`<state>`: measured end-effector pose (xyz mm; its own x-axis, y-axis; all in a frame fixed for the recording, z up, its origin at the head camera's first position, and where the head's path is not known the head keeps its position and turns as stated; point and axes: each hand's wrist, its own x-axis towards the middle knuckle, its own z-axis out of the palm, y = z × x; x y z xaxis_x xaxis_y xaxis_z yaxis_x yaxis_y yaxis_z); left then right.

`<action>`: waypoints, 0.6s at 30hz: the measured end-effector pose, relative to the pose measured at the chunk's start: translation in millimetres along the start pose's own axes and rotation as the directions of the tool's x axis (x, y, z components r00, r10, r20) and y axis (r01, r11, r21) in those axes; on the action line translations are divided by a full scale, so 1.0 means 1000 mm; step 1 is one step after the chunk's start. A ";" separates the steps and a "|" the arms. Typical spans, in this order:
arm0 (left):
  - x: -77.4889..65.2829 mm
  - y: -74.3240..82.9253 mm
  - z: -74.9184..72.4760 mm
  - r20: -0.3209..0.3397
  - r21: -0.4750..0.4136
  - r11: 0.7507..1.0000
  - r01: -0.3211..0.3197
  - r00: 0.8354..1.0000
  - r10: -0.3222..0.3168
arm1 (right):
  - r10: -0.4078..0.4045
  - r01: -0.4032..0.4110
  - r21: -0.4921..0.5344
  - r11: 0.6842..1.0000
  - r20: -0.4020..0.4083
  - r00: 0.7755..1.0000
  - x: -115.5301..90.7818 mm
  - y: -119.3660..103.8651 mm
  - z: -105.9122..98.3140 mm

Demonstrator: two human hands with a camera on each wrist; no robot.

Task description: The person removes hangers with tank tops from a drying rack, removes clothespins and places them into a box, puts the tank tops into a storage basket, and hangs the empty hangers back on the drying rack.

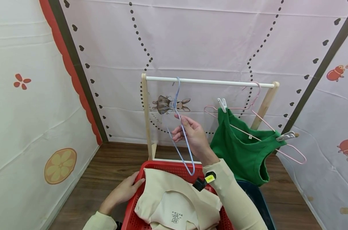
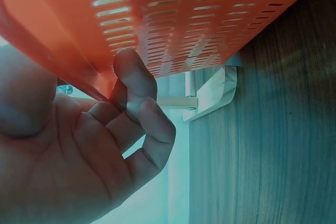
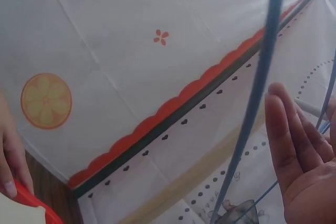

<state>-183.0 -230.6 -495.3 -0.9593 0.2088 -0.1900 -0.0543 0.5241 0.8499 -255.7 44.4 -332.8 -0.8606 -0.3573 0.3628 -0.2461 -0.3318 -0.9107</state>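
A blue hanger [image 1: 189, 151] hangs by its hook from the white rail of a small rack, its frame turned almost edge-on. My right hand [image 1: 194, 135] is beside it, with the fingertips around the upper wires. In the right wrist view, the fingers [image 3: 286, 129] look nearly straight, and the blue wire passes in front of them. My left hand [image 2: 89, 150] grips the side rim of a red perforated basket [image 1: 130, 210]. Inside the basket lies a cream garment [image 1: 154, 185], its neckline and printed label facing up.
On the right of the rack's white rail [image 1: 220, 82], a pink hanger [image 1: 296, 156] carries a green sleeveless top [image 1: 240, 153] held by clothespins [image 1: 285, 136]. A dark blue container [image 1: 256, 198] stands below it. Patterned cloth walls [image 1: 205, 38] enclose the wooden floor [image 1: 76, 204].
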 end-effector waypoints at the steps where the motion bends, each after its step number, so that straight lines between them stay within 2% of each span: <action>1: 0.000 0.000 0.000 0.000 -0.002 1.000 0.000 1.000 0.000 | -0.002 0.003 -0.014 1.000 0.002 1.000 -0.001 0.000 -0.001; 7: 0.000 -0.001 0.001 0.000 -0.006 1.000 0.003 1.000 -0.003 | -0.002 0.003 -0.077 0.997 0.007 1.000 -0.007 0.001 -0.006; 18: 0.003 -0.003 0.002 -0.030 0.019 1.000 -0.002 1.000 0.003 | -0.109 0.099 -0.217 0.971 -0.032 0.994 -0.019 -0.006 -0.019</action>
<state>-184.8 -229.4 -499.3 -0.9674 0.1854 -0.1727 -0.0469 0.5390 0.8410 -246.5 69.9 -338.2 -0.8428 -0.2907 0.4529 -0.4209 -0.1684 -0.8914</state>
